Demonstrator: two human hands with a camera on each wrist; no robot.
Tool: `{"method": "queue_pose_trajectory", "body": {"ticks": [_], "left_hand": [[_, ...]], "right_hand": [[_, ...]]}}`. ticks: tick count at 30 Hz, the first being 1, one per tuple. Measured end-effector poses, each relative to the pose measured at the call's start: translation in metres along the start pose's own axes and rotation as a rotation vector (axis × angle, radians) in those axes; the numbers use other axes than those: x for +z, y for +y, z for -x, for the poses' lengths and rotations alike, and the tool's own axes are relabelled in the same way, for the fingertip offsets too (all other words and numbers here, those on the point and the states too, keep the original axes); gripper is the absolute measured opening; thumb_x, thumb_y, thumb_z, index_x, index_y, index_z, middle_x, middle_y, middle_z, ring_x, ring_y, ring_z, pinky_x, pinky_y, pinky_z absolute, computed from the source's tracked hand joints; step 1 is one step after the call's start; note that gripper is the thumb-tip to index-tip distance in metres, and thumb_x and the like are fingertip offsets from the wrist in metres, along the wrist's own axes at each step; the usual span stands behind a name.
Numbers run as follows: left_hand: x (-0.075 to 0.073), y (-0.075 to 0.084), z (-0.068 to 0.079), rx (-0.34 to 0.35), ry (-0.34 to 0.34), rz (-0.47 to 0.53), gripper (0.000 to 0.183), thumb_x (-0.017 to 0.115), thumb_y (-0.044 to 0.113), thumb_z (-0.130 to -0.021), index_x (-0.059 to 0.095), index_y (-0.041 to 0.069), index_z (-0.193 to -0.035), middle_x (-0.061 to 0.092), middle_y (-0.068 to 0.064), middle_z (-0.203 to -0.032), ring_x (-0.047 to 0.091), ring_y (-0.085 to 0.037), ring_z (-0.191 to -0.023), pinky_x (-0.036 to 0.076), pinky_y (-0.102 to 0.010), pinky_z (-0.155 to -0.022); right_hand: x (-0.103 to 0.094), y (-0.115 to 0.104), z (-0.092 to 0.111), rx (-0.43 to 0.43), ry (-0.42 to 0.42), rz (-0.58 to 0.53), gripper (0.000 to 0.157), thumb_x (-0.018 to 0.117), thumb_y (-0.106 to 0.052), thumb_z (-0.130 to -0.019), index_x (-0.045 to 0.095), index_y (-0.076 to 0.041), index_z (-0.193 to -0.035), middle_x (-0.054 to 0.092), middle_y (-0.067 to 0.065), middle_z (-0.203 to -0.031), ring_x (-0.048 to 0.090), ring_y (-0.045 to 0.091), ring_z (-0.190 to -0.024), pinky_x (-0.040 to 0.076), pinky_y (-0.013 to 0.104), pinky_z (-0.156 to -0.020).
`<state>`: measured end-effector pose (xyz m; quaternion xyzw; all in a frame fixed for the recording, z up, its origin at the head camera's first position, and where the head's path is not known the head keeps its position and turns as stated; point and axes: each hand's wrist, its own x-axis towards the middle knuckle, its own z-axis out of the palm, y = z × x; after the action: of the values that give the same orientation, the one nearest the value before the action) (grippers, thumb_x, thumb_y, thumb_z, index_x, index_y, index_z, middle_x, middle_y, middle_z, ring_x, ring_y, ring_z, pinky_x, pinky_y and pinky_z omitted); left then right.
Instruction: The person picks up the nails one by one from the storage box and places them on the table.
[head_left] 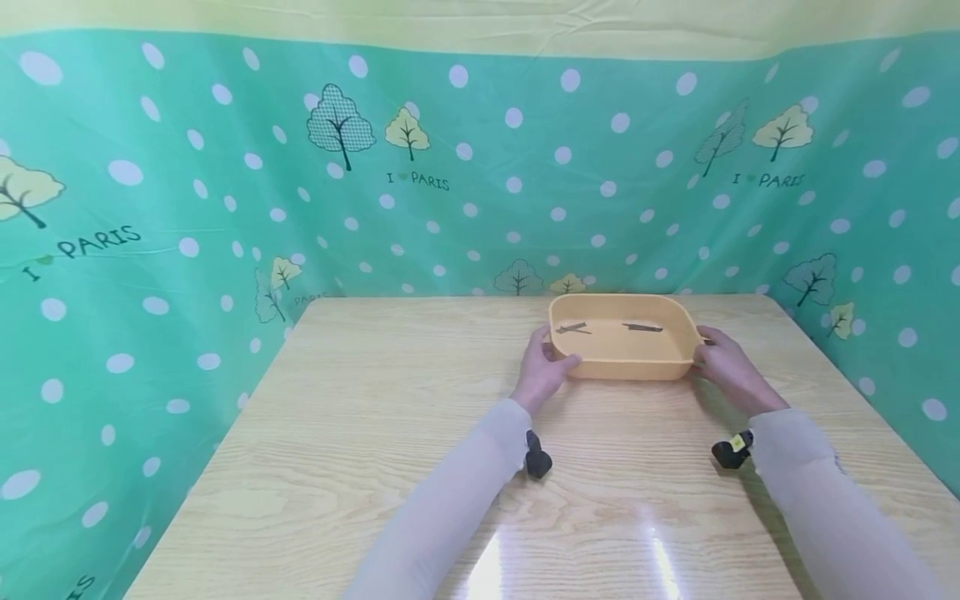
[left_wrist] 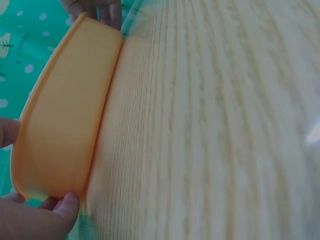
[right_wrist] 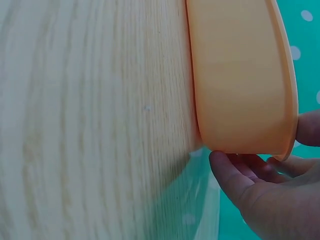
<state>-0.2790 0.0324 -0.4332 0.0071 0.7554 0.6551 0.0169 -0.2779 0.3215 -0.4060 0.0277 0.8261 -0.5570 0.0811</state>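
A shallow orange plastic bin (head_left: 630, 369) with rounded corners stands at the far side of the table, its base right at the wood in both wrist views. My left hand (head_left: 542, 367) grips its left end, thumb over the front rim and fingers round the side. At the opposite end my right hand (head_left: 727, 368) holds the rim, with fingers under the edge in the right wrist view. Inside the bin lie a crossed pair of thin dark pieces (head_left: 573, 328) on the left and a dark narrow bar-like piece (head_left: 642, 327) on the right.
The light wood-grain table (head_left: 360, 433) reaches from the front to a green polka-dot curtain (head_left: 465, 208), which hangs behind and along both sides. The bin sits close to the table's back edge, right of centre. Light reflections shine on the near tabletop.
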Motion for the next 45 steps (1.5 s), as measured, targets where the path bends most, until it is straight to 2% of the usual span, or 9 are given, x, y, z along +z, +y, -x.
{"method": "queue_pose_trajectory", "body": {"ticks": [14, 30, 37, 45], "left_hand": [[-0.005, -0.001, 0.001, -0.007, 0.026, -0.003, 0.076, 0.074, 0.016, -0.080, 0.035, 0.016, -0.146, 0.054, -0.015, -0.125, 0.053, -0.023, -0.110, 0.046, -0.037, -0.094], [-0.020, -0.005, 0.005, -0.019, 0.017, 0.007, 0.079, 0.074, 0.021, -0.080, 0.033, 0.017, -0.147, 0.052, -0.015, -0.129, 0.053, -0.024, -0.115, 0.047, -0.037, -0.096], [-0.027, -0.005, 0.008, -0.014, 0.016, 0.021, 0.080, 0.074, 0.018, -0.079, 0.032, 0.016, -0.147, 0.052, -0.016, -0.131, 0.053, -0.025, -0.115, 0.048, -0.037, -0.094], [-0.032, -0.006, 0.007, -0.021, 0.025, 0.017, 0.079, 0.074, 0.019, -0.079, 0.033, 0.017, -0.147, 0.052, -0.017, -0.130, 0.053, -0.027, -0.116, 0.046, -0.039, -0.097]], "right_hand": [[0.005, -0.001, -0.002, -0.009, -0.004, -0.004, 0.070, 0.028, -0.001, -0.086, -0.003, 0.006, -0.149, 0.011, 0.035, -0.151, 0.029, 0.047, -0.134, 0.034, 0.053, -0.107], [0.016, -0.006, 0.000, -0.006, -0.022, 0.009, 0.073, 0.030, -0.002, -0.086, -0.004, 0.005, -0.149, 0.011, 0.035, -0.151, 0.028, 0.047, -0.135, 0.032, 0.054, -0.108], [0.022, -0.008, -0.003, -0.020, -0.011, 0.025, 0.072, 0.030, -0.002, -0.085, -0.001, 0.006, -0.149, 0.014, 0.034, -0.150, 0.029, 0.046, -0.134, 0.034, 0.053, -0.107], [0.026, -0.011, -0.003, 0.003, -0.016, 0.037, 0.072, 0.031, -0.004, -0.086, -0.002, 0.003, -0.150, 0.012, 0.033, -0.152, 0.027, 0.045, -0.136, 0.030, 0.056, -0.108]]}}
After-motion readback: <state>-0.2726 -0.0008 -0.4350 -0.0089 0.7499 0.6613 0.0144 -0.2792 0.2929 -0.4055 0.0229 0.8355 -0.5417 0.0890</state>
